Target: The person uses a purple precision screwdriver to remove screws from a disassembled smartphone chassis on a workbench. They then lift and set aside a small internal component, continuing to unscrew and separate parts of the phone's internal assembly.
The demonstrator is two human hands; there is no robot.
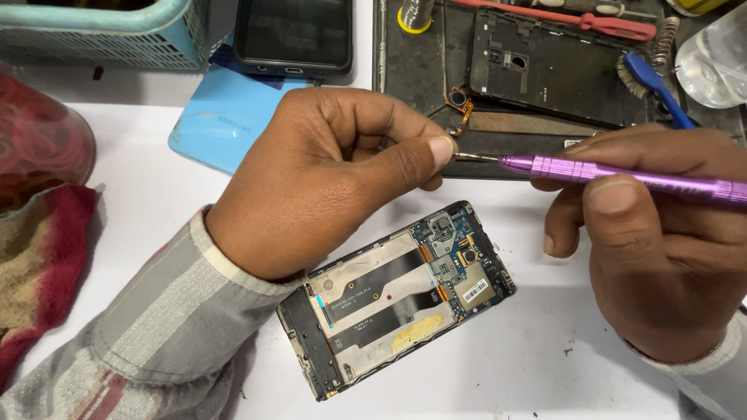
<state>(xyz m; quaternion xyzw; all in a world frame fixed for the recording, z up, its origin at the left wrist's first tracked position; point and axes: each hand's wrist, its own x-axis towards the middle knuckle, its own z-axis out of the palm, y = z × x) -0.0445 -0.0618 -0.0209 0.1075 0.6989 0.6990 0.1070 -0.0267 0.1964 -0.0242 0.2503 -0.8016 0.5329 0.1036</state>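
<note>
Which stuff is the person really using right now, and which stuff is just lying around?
In use: purple screwdriver in right hand; left hand pinching its tip; opened phone.

Lying about: teal basket, blue phone cover, black phone, red cloth, blue brush.

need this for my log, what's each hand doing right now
Left hand: closed, thumb and finger pinched at the screwdriver tip; whether it holds a screw cannot be told.
Right hand: closed on the screwdriver.
</note>
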